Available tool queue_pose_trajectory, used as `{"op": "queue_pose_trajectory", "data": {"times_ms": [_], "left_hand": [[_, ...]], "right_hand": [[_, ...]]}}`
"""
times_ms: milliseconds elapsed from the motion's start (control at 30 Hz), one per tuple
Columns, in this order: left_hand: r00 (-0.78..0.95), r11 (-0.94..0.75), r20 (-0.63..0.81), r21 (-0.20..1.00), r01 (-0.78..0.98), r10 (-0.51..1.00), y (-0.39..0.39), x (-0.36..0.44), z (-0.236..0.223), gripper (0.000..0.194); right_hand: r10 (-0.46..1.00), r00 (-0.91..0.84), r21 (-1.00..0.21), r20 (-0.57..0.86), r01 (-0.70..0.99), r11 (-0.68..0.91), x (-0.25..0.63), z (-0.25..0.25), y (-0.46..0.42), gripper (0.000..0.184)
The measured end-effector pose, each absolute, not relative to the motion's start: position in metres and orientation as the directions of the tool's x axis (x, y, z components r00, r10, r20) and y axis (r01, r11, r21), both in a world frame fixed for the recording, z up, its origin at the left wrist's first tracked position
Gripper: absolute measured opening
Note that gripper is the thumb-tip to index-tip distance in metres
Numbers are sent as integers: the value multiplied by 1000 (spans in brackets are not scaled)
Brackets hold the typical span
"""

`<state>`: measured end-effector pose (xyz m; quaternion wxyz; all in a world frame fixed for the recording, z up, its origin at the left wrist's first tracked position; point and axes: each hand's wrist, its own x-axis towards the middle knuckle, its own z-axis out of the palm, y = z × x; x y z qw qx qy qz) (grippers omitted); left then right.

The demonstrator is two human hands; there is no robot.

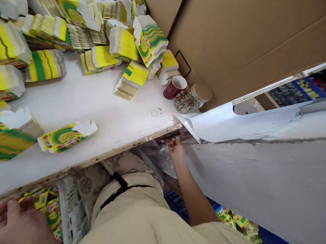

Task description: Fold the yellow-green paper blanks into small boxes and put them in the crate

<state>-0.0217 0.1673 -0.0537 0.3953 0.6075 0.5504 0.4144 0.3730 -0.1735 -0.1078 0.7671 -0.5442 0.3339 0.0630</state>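
Yellow-and-green boxes [53,211] lie heaped below the near edge of a white surface [118,122], close by the left hand [19,221], with the side of a white plastic crate [74,208] to their right. The left hand's grip is loosely curled, thumb near the fingers; nothing shows in it, and whether it touches the heap or pinches something cannot be told. On the surface, a flat carton [64,135] with white end flaps lies forward and to the right of that grip, apart from it, its long axis slanting roughly along the near edge, flaps at the end farther from the left hand. The carton sits sideways between the two hands, its plain end toward the left, which appears the nearer of the pair. At right, the right hand [177,149] hangs by the surface's edge near clear plastic film [163,157], fingers bent, its grip showing no object; contact with the film cannot be made out. Just beyond that hand stand a dark red mug [171,90] and a lidded clear jar [186,103], side by side, while a carton stack [8,137] rests left of the flat carton.
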Motion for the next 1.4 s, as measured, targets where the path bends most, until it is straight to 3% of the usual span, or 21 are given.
{"op": "queue_pose_trajectory", "data": {"times_ms": [67,133,233,367,533,733,967,1133,1400], "left_hand": [[-214,-98,144,972,214,966,163,-17,-52,10],[-316,-85,130,985,150,940,166,-15,-51,9],[-280,-62,106,985,162,954,172,-12,-49,13],[-246,-16,50,990,139,968,171,-8,-44,21],[-221,62,-26,986,156,975,166,1,-35,28],[-179,66,-39,987,148,983,162,3,-32,15],[-152,29,8,971,237,988,163,0,-40,8],[-196,91,-67,989,119,978,167,11,-31,28],[-178,111,-88,986,121,980,164,12,-25,30]], "right_hand": [[-266,756,-778,-599,-469,418,379,-112,-173,20],[-252,762,-775,-597,-465,429,386,-114,-171,20],[-230,794,-788,-563,-432,439,396,-114,-169,5],[-214,819,-800,-533,-405,442,404,-113,-169,17],[-221,815,-801,-536,-408,439,405,-113,-171,19],[-220,821,-811,-526,-406,421,413,-108,-171,8],[-245,825,-833,-509,-401,380,401,-107,-179,13],[-212,845,-838,-490,-389,383,396,-103,-180,23],[-150,853,-826,-500,-417,379,412,-98,-172,21]]}}
